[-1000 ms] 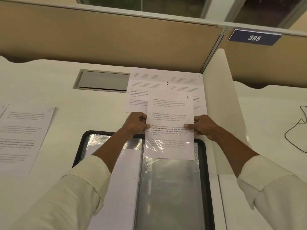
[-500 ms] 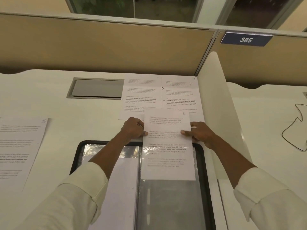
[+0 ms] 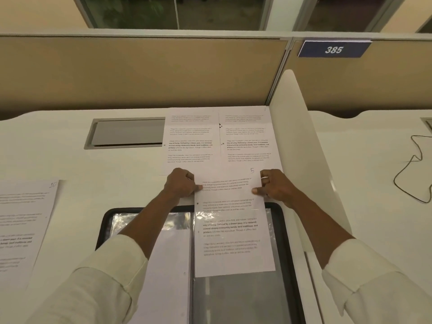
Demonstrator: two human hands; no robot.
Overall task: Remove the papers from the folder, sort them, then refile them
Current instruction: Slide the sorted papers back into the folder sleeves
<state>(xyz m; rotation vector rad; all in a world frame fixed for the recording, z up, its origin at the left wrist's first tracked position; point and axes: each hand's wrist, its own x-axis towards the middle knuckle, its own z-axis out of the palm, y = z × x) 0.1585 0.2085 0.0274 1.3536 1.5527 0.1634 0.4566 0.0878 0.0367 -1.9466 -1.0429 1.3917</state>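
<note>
A black display folder lies open on the white desk with clear plastic sleeves. A printed sheet marked 5 sits about two thirds inside the right-hand sleeve, its top sticking out past the folder's far edge. My left hand pinches the sheet's left edge and my right hand pinches its right edge, both near the top. The left-hand sleeve holds a white sheet. Two printed sheets lie side by side behind the folder.
Another printed sheet marked 10 lies at the desk's left. A grey cable hatch sits at the back. A white divider panel stands right of the folder. A black cable lies on the neighbouring desk.
Both hands have pushed sheet 5 toward me, deeper into the right-hand sleeve; its lower edge now lies much further down the folder.
</note>
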